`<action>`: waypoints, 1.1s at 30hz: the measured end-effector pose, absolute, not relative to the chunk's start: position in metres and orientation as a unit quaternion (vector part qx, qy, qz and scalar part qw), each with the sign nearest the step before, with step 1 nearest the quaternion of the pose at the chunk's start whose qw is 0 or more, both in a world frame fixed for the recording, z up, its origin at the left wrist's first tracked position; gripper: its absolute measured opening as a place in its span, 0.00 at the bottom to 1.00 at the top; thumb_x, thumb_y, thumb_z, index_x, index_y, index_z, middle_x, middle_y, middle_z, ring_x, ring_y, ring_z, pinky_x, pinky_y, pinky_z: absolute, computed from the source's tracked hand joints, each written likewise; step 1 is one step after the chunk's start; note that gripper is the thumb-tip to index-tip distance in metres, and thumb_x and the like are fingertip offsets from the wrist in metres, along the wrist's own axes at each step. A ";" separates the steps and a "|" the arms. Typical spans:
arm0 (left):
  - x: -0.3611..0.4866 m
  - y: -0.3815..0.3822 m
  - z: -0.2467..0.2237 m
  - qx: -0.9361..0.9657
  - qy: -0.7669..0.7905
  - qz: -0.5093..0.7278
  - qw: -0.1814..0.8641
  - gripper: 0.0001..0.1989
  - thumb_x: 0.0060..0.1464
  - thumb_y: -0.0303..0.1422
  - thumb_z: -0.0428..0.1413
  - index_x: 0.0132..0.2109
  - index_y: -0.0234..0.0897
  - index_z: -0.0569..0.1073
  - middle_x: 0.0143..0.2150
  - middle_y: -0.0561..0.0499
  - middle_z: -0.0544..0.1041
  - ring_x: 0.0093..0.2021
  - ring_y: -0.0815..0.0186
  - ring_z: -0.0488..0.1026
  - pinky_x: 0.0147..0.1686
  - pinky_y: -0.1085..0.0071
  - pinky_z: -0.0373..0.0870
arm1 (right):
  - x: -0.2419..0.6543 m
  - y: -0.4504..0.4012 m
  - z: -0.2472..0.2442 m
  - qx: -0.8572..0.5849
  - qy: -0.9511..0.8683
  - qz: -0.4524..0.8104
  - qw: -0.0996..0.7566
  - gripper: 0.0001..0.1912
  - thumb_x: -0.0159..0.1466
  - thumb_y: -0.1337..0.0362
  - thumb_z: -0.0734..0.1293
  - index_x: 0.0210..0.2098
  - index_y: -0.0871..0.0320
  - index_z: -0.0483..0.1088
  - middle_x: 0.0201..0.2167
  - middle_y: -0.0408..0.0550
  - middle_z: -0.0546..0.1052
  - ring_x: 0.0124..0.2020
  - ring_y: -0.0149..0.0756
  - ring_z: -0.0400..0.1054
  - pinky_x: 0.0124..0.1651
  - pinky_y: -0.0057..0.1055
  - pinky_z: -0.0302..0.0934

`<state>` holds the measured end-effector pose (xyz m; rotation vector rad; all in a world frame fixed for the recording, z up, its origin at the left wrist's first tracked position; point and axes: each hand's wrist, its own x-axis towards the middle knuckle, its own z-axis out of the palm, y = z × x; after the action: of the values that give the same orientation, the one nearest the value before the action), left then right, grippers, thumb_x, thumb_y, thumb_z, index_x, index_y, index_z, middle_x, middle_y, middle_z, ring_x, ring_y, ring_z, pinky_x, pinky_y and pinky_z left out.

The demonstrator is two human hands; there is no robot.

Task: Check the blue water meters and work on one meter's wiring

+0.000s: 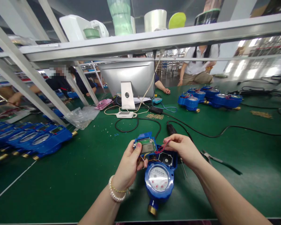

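Note:
A blue water meter point(159, 179) lies on the green table before me, its round dial facing up and a brass fitting pointing toward me. Its upper housing is uncovered, with a black round part inside. My left hand point(131, 159) grips a small circuit board with a lit display point(148, 148), tilted above the meter. My right hand point(181, 147) pinches thin red wires point(162, 148) that run to the board. Behind the right wrist lie pliers point(215, 158). A black-handled screwdriver point(171, 129) lies partly hidden by the right hand.
Rows of blue meters point(41, 139) stand at left; more meters point(209, 97) sit at back right. A monitor point(128, 81), a pile of screws point(155, 116), a plastic bag point(81, 117) and cables are behind. A shelf point(140, 42) spans overhead. Other people sit across the table.

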<state>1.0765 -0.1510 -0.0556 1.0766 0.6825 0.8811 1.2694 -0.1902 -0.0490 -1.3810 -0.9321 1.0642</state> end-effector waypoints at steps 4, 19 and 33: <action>1.079 -0.150 -0.052 0.486 0.316 0.401 0.709 0.12 0.59 0.43 0.52 0.40 0.38 0.65 0.33 0.53 0.73 0.21 0.76 0.70 0.13 0.84 0.50 | 1.269 -0.203 -0.038 -0.591 -0.485 0.418 0.490 0.16 0.51 0.65 0.71 0.39 0.61 0.71 0.37 0.51 0.77 0.37 0.40 0.73 0.44 0.40 0.69; 1.075 -0.134 -0.035 0.718 0.225 0.276 0.598 0.26 0.44 0.36 0.65 0.51 0.37 0.72 0.47 0.44 0.77 0.48 0.55 0.73 0.49 0.63 0.67 | 1.267 -0.217 -0.044 -0.591 -0.689 -0.053 0.416 0.29 0.57 0.64 0.68 0.58 0.54 0.58 0.56 0.53 0.67 0.57 0.45 0.62 0.60 0.46 0.60; 1.071 -0.137 -0.056 0.601 0.317 0.336 0.652 0.07 0.49 0.34 0.61 0.32 0.33 0.76 0.29 0.46 0.80 0.31 0.63 0.77 0.35 0.68 0.73 | 1.263 -0.217 -0.063 -0.583 -0.646 -0.106 0.481 0.30 0.59 0.71 0.67 0.59 0.54 0.56 0.60 0.54 0.62 0.61 0.44 0.58 0.59 0.46 0.62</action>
<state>1.0706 -0.1367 -0.0557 1.3653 0.7197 0.7630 1.2635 -0.2172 -0.0628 -1.4230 -1.5750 -0.2593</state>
